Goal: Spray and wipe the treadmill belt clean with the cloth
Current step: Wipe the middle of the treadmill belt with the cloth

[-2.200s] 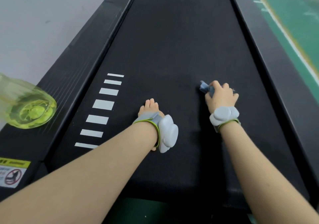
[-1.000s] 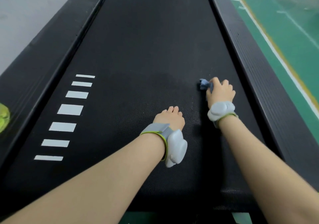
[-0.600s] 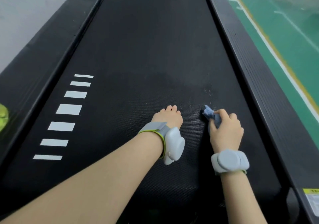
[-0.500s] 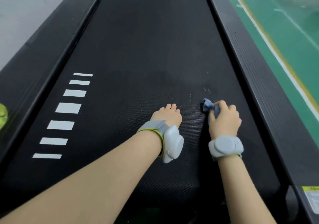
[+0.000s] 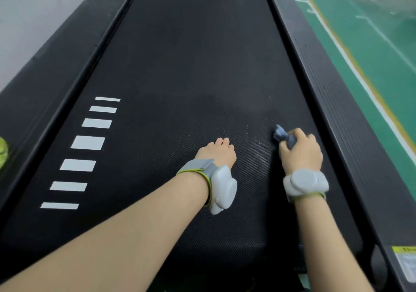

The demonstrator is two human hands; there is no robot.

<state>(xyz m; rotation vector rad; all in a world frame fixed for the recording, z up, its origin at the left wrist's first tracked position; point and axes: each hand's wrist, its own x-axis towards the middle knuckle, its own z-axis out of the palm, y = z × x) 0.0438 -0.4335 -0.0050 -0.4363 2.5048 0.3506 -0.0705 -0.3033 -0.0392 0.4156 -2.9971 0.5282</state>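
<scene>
On the treadmill belt [image 5: 191, 71], right of centre: cloth [image 5: 284, 134], bunched, my right hand [image 5: 300, 151] fingers clamped round it. My left hand [image 5: 218, 154]: fingers straight, together, resting flat beside it.

The small blue-grey cloth [image 5: 280, 133] lies bunched on the black textured treadmill belt [image 5: 191, 66], near its right edge (pale specks [image 5: 258, 143] dot the belt just left).
</scene>
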